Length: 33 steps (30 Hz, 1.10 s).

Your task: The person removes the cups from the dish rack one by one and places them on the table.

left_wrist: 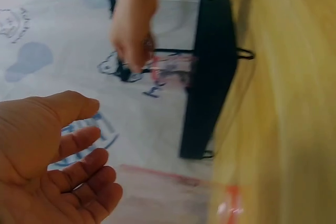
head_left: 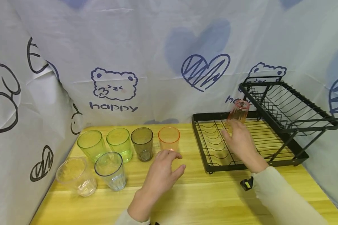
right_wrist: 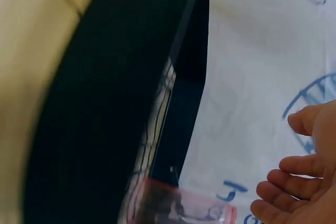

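An upside-down pink-rimmed glass stands at the back of the lower tier of a black dish rack. My right hand is just in front of that glass, over the tier; the right wrist view has its fingers loosely bent and apart from the glass. On the table, an orange-rimmed glass stands upright. Close in front of it is my left hand, its fingers relaxed and holding nothing.
Left of the orange-rimmed glass stand upright glasses: a dark grey one, two green ones, a blue-rimmed one and a clear one. The rack's raised upper tier overhangs its right side. A printed cloth hangs behind.
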Motion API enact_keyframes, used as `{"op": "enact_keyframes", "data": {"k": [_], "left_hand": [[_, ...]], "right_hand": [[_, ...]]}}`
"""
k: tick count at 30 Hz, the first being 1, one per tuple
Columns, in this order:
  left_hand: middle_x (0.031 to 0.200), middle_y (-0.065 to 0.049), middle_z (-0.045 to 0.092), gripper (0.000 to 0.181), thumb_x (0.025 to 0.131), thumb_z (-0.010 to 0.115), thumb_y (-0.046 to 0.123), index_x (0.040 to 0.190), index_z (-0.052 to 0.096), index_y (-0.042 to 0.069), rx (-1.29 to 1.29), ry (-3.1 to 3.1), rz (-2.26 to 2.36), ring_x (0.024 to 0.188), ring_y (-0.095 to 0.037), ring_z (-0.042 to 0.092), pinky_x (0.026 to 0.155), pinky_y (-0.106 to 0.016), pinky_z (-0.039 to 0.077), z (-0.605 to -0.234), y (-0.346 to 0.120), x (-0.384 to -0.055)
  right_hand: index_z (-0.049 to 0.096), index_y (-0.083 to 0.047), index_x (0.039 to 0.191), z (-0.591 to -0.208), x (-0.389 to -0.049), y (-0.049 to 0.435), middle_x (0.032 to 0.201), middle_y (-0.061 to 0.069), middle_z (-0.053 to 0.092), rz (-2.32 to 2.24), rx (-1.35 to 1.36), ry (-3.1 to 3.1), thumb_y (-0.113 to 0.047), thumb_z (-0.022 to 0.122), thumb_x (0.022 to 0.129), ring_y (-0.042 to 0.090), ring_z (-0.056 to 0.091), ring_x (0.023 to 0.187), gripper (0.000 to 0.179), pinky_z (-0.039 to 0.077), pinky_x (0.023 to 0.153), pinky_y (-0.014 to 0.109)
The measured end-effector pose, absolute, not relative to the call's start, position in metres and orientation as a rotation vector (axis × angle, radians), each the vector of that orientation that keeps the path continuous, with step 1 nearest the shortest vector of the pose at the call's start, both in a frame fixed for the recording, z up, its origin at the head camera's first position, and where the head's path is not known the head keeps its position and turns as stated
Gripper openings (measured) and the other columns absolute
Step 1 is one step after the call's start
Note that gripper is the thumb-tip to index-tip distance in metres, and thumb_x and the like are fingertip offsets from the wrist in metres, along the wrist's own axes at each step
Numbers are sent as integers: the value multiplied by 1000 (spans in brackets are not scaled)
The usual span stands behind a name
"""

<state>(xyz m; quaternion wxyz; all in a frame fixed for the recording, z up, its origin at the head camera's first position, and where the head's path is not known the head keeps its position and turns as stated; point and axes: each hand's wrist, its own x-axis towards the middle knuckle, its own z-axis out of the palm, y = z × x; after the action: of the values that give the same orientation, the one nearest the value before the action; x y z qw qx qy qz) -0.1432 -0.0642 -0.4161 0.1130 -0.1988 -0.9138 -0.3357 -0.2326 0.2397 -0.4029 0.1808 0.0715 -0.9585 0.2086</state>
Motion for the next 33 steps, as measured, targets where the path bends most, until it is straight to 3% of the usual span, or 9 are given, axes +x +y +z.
{"op": "enact_keyframes", "data": {"k": [4, 9, 11, 15, 18, 22, 25, 28, 33], "left_hand": [[121, -5, 69, 31, 95, 80, 29, 120, 72, 13, -602, -2698, -1018, 123, -26, 62, 106, -44, 55, -429, -50, -149], [124, -3, 69, 33, 97, 79, 31, 123, 71, 14, -604, -2745, -1041, 117, -22, 63, 96, -41, 58, -443, -38, -155], [124, -3, 69, 33, 96, 79, 31, 122, 71, 14, -593, -2757, -1044, 115, -21, 62, 95, -40, 58, -448, -36, -156], [123, -3, 68, 35, 95, 81, 31, 123, 71, 13, -571, -2767, -1071, 115, -21, 62, 97, -40, 57, -456, -35, -158], [125, -3, 68, 38, 95, 80, 32, 126, 70, 14, -569, -2787, -1110, 117, -21, 62, 100, -41, 56, -462, -30, -160], [134, -4, 64, 43, 95, 79, 35, 132, 68, 17, -576, -2829, -1174, 124, -23, 61, 105, -42, 55, -467, -18, -164], [142, -5, 59, 49, 96, 78, 37, 139, 63, 19, -608, -2852, -1208, 131, -23, 58, 109, -43, 53, -469, -6, -167], [151, -2, 53, 56, 97, 76, 40, 147, 57, 22, -652, -2866, -1220, 138, -22, 54, 113, -42, 50, -472, 5, -170], [164, 0, 42, 64, 100, 72, 43, 158, 46, 30, -759, -2892, -1151, 147, -22, 47, 117, -43, 48, -478, 17, -172]], "right_hand": [[58, 17, 133, -397, -265, 254, 138, 40, 55, 509, 221, -2659, -18, 62, 106, 56, 49, 131, 44, 37, 114, 68], [45, 18, 146, -395, -304, 272, 152, 42, 40, 427, 109, -2715, -20, 60, 106, 59, 35, 143, 57, 24, 124, 66], [40, 15, 149, -395, -318, 279, 155, 42, 34, 442, 53, -2762, -22, 56, 107, 60, 35, 141, 58, 27, 121, 69], [35, 11, 150, -395, -342, 290, 142, 41, 45, 516, -49, -2837, -24, 52, 108, 58, 48, 128, 57, 40, 109, 69], [26, 7, 159, -394, -355, 297, 131, 36, 56, 559, -154, -2888, -26, 51, 108, 53, 55, 121, 66, 45, 105, 66], [9, 3, 167, -391, -365, 303, 135, 33, 58, 609, -244, -2940, -33, 48, 109, 52, 48, 134, 79, 42, 110, 67], [17, 3, 165, -391, -366, 304, 140, 34, 54, 653, -249, -2951, -35, 47, 109, 57, 35, 142, 74, 34, 115, 69], [36, 4, 151, -393, -367, 303, 136, 32, 51, 678, -245, -2953, -35, 48, 109, 56, 40, 137, 59, 37, 111, 67], [48, 3, 133, -395, -364, 303, 137, 28, 48, 671, -247, -2947, -37, 49, 110, 54, 36, 137, 46, 38, 109, 67]]}}
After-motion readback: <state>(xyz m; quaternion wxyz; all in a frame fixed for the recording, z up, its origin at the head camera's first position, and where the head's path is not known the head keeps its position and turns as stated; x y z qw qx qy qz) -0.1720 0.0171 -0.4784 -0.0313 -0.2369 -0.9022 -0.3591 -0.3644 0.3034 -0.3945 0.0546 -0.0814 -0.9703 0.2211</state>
